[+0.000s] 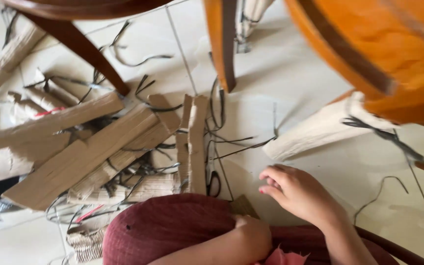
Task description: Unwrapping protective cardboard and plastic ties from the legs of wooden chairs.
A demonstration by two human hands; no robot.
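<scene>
My left hand (252, 238) is a closed fist resting on my knee, which is covered in maroon cloth (168, 225). A small brown cardboard piece (245, 205) sticks out just above the fist, and the hand seems to grip its lower end. To the right, my right hand (295, 191) hovers low over the pale floor tile (349, 167). Its fingers are bent down and slightly apart, with the fingertips near the floor and nothing visible in them.
A heap of long cardboard strips (94, 152) lies on the left, tangled with thin black cords (231, 145). Black-handled scissors (214, 184) lie beside the strips. Dark chair legs (82, 49), an orange wooden leg (224, 44), orange furniture (384, 54) and a cream roll (315, 130) stand around.
</scene>
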